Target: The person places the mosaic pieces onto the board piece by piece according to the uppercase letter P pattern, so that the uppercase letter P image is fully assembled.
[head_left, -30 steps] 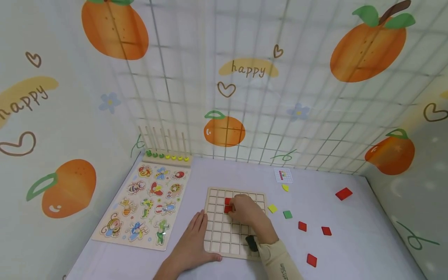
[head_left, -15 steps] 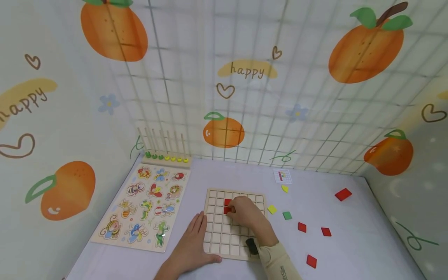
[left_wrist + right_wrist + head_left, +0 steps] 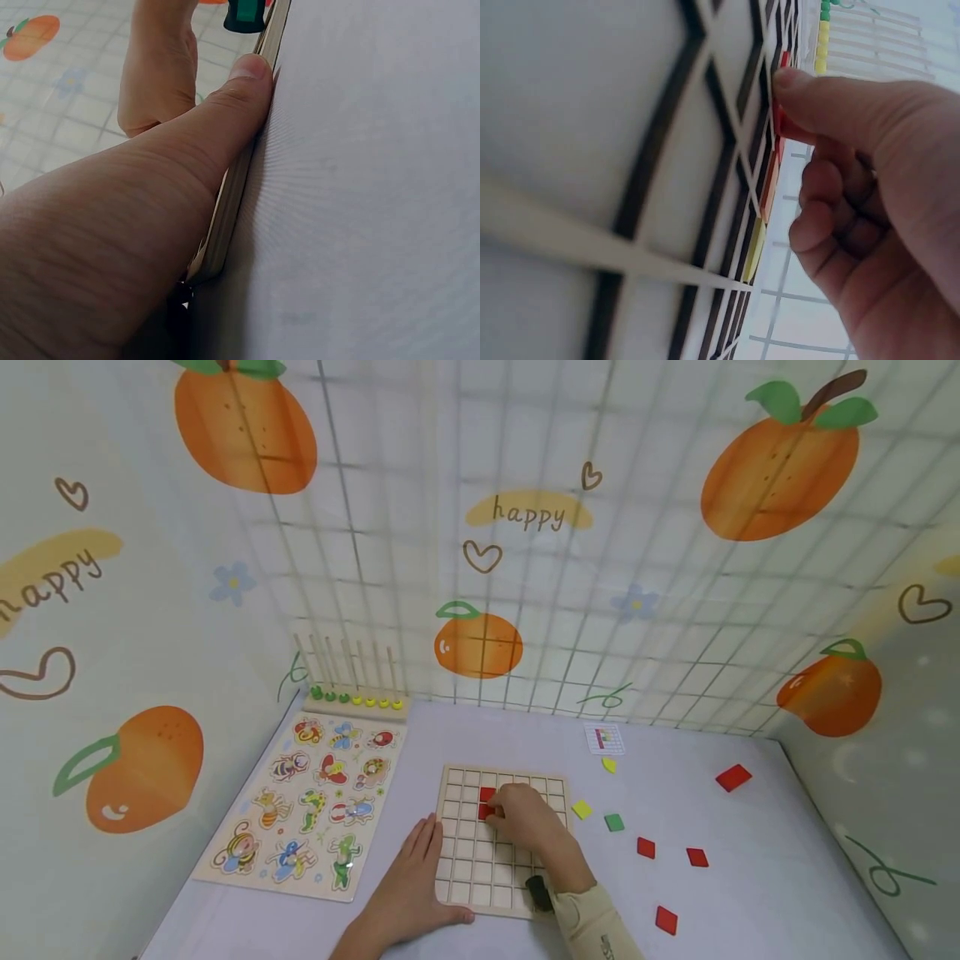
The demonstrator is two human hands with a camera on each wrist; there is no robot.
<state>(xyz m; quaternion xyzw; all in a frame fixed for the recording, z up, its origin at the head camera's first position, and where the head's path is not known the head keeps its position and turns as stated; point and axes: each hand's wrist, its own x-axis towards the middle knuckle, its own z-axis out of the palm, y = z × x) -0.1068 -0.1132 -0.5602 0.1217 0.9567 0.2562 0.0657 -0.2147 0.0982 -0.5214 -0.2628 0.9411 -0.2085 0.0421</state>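
Note:
A wooden grid board (image 3: 461,870) lies on the table before me. My left hand (image 3: 405,893) rests against its left front corner, fingers stretched along the side and thumb along the front edge (image 3: 238,176). Over the upper middle of the grid, my right hand (image 3: 528,818) pinches a red square tile (image 3: 782,120) between thumb and finger, at a grid cell. Directly beyond it, another red tile (image 3: 487,794) sits in the grid. An orange tile (image 3: 769,191) and a yellow tile (image 3: 754,251) also show on the board in the right wrist view; the hand hides them in the head view.
Right of the board lie a yellow tile (image 3: 581,810), a green tile (image 3: 614,822), several red tiles (image 3: 666,920) and a yellow curved piece (image 3: 609,765). A pattern card (image 3: 604,739) is behind them. An insect puzzle (image 3: 311,887) and a peg rack (image 3: 360,711) stand left.
Both hands stay in nearly the same place, the right still at the red tile. The whole head view has shifted very slightly.

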